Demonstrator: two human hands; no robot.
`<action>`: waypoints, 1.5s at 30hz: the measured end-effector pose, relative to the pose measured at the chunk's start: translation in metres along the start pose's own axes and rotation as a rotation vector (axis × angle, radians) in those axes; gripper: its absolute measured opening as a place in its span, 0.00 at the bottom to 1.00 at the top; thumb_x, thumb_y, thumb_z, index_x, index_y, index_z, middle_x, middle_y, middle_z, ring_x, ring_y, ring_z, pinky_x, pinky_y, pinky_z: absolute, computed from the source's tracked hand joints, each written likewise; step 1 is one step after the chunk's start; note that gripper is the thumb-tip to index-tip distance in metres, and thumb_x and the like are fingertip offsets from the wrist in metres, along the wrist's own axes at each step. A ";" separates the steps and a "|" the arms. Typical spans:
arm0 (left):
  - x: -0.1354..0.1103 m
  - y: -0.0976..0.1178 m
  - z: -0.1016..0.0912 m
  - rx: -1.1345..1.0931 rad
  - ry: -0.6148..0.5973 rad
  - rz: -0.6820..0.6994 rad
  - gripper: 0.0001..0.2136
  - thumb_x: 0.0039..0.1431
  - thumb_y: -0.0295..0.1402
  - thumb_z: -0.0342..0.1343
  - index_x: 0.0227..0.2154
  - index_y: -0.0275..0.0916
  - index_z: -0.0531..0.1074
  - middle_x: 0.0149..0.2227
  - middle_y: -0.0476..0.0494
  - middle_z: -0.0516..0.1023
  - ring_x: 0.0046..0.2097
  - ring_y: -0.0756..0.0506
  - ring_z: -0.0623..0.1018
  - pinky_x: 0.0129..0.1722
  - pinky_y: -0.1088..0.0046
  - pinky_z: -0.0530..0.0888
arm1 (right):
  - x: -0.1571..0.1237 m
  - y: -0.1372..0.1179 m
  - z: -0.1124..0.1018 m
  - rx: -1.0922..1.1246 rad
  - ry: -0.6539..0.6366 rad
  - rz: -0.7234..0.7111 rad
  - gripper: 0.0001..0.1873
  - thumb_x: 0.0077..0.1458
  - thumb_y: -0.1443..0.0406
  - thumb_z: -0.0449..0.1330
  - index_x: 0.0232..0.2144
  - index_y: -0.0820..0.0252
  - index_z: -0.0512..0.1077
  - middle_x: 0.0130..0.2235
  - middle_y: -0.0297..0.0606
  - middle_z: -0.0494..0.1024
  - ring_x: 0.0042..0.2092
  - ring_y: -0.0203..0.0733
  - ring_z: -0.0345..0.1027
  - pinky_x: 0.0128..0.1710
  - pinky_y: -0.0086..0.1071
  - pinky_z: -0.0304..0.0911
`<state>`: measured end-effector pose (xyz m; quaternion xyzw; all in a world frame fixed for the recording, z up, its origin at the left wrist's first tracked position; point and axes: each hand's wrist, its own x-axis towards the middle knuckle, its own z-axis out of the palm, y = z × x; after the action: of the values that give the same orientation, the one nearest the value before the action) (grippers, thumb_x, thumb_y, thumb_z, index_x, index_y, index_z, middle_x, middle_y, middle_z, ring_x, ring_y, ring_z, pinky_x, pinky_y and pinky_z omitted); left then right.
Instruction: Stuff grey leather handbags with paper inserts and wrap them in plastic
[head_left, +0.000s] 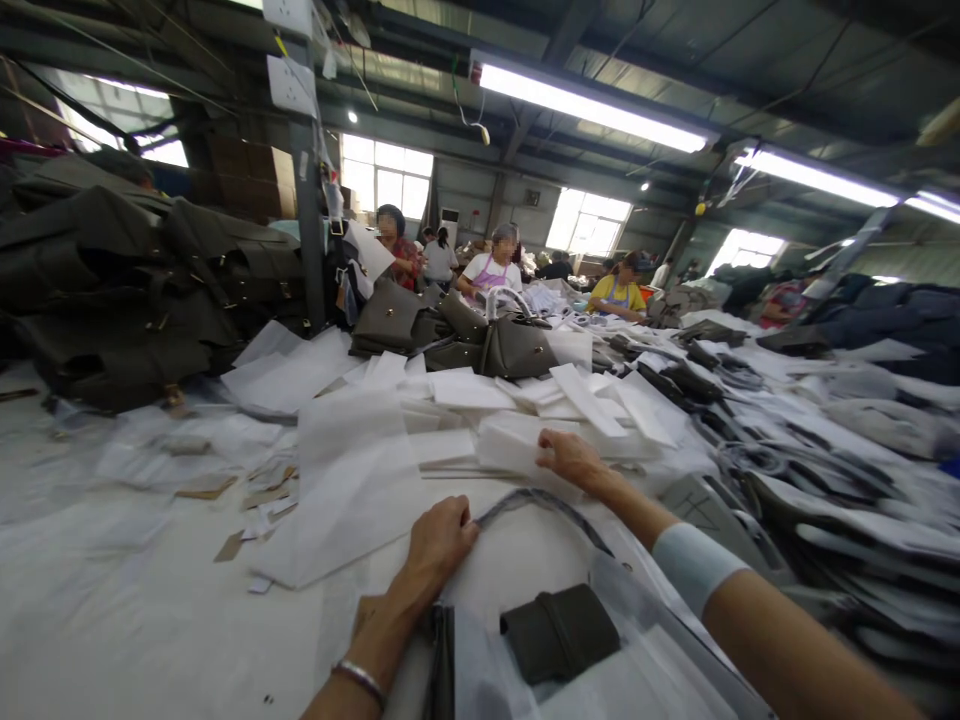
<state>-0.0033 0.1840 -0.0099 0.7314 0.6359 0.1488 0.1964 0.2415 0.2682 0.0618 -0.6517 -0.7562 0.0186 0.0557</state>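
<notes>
My left hand (442, 535) is closed at the left end of a bag's wrapped, arched handle (551, 500). Below it the bag (444, 650) is partly cut off by the lower edge, with pale translucent wrapping (652, 675) over it. A small dark olive pouch with a strap (559, 635) lies in the middle of this wrapping. Farther forward, my right hand (570, 458) has its fingers curled on the edge of a white packing sheet (506, 445) in a loose pile. Its fingertips are partly hidden.
Finished-looking dark bags (517, 345) stand behind the sheets. A tall heap of bags (112, 290) rises at left by a metal post (309, 220). Stacked flat bag pieces (840, 560) crowd the right. Paper scraps (270, 500) litter the white table (172, 620). Several people work beyond.
</notes>
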 end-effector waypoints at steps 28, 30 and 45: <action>-0.002 -0.002 0.005 -0.039 0.003 -0.040 0.04 0.54 0.33 0.52 0.31 0.43 0.70 0.35 0.49 0.78 0.38 0.46 0.75 0.35 0.72 0.63 | 0.012 0.036 -0.002 0.189 0.159 -0.297 0.14 0.60 0.57 0.55 0.44 0.54 0.75 0.47 0.41 0.79 0.45 0.48 0.74 0.47 0.39 0.66; -0.002 -0.001 0.004 -0.034 -0.002 -0.043 0.03 0.54 0.33 0.51 0.30 0.42 0.69 0.34 0.49 0.78 0.38 0.46 0.75 0.35 0.72 0.63 | 0.013 0.051 -0.007 0.077 0.153 -0.308 0.16 0.55 0.65 0.56 0.46 0.55 0.75 0.51 0.41 0.77 0.50 0.49 0.71 0.53 0.41 0.63; 0.001 0.000 0.004 -0.024 -0.021 -0.061 0.04 0.57 0.32 0.52 0.28 0.41 0.65 0.30 0.51 0.75 0.34 0.48 0.73 0.33 0.73 0.60 | 0.037 0.022 0.041 -0.222 -0.023 -0.502 0.58 0.38 0.58 0.73 0.68 0.55 0.51 0.71 0.53 0.44 0.70 0.67 0.33 0.66 0.58 0.28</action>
<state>-0.0013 0.1850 -0.0129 0.7107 0.6541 0.1424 0.2163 0.2538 0.3100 0.0207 -0.4458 -0.8920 -0.0713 -0.0219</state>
